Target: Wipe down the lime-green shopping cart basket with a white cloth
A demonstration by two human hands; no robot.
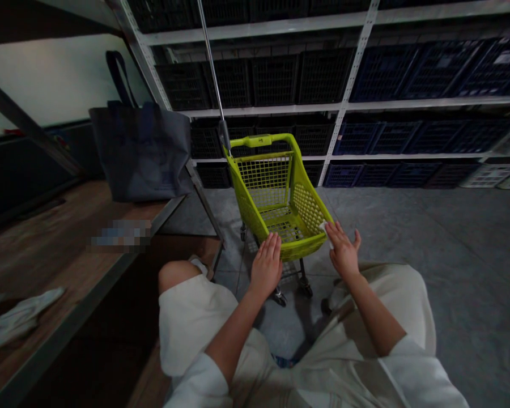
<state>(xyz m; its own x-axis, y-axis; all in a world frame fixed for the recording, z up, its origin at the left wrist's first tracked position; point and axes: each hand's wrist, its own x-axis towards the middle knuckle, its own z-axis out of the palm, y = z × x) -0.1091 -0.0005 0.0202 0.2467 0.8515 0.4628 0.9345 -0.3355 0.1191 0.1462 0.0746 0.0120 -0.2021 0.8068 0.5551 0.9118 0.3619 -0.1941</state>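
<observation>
Your left hand (pixel 266 266) lies flat on the rim of the yellow-green cart (pixel 280 198); your right hand (pixel 343 249) presses a white cloth (pixel 324 226) there. Grey floor (pixel 463 238) is open at right.

My two bare hands (pixel 267 266) (pixel 344 252) and one lime-green plastic cart (pixel 304 247), centre; one blue-grey fabric tote (pixel 147 156), upper left.
</observation>
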